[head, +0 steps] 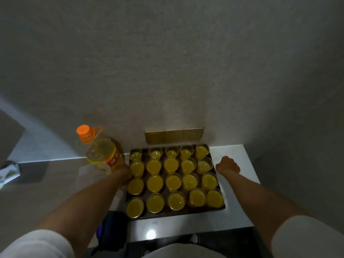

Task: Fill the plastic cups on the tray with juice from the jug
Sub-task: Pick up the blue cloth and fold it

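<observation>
A dark metal tray (pixel 222 206) lies on a white counter and carries several clear plastic cups (pixel 154 183) filled with yellow juice. The cups in the back row hold less juice. A plastic juice jug (pixel 104 155) with an orange cap stands upright just left of the tray, nearly drained, with a yellow and red label. My left hand (pixel 123 173) grips the jug low on its right side, against the tray's left edge. My right hand (pixel 228 165) rests on the counter beside the tray's right edge with its fingers curled, holding nothing.
The white counter (pixel 236 155) ends close to the tray on the right and front. A gold socket panel (pixel 174 135) sits on the wall behind the tray. A dark bag (pixel 111 229) lies below the counter's front left. A lower brown surface (pixel 46 183) stretches left.
</observation>
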Action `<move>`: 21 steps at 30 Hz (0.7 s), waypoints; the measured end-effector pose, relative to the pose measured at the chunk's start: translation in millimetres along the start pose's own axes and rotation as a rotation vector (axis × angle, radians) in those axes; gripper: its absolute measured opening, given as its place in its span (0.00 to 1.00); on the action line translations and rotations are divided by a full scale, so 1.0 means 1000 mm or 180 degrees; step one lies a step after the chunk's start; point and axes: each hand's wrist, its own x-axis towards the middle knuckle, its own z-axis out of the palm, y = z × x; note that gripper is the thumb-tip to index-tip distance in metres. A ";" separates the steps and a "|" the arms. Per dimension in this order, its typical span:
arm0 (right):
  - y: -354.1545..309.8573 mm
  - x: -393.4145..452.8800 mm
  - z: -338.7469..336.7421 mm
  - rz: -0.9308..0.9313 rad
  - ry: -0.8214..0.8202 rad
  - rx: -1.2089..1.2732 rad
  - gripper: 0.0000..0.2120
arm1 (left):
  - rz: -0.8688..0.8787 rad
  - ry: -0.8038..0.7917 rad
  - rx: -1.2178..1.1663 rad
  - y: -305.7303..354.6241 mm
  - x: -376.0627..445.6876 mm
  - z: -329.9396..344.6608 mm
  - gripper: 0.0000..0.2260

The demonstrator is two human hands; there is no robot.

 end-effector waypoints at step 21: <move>0.021 0.041 0.037 -0.0078 -0.0930 0.0098 0.13 | -0.0135 -0.0813 0.0461 -0.012 0.002 -0.011 0.08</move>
